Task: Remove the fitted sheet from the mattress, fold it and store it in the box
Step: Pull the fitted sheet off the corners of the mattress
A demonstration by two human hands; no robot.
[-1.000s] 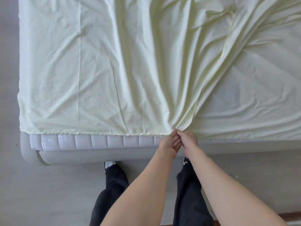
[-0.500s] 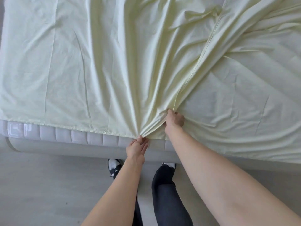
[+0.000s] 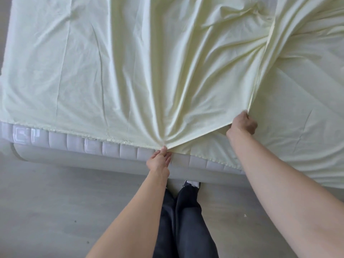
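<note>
The pale yellow fitted sheet [image 3: 130, 71] is lying loose and creased over the mattress [image 3: 111, 148], already off its near edge. The left hand [image 3: 159, 161], at six o'clock, is pinching the hem into a fan of pleats; the right hand [image 3: 243, 123], at three o'clock, is gripping a folded edge in a closed fist. If the right hand pulls while the rest drags on the mattress, the pinched hem is likely slipping free and the fold skewing.

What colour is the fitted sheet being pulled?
Pale yellow, plain, no pattern: fitted sheet, clearest in the head view.
</note>
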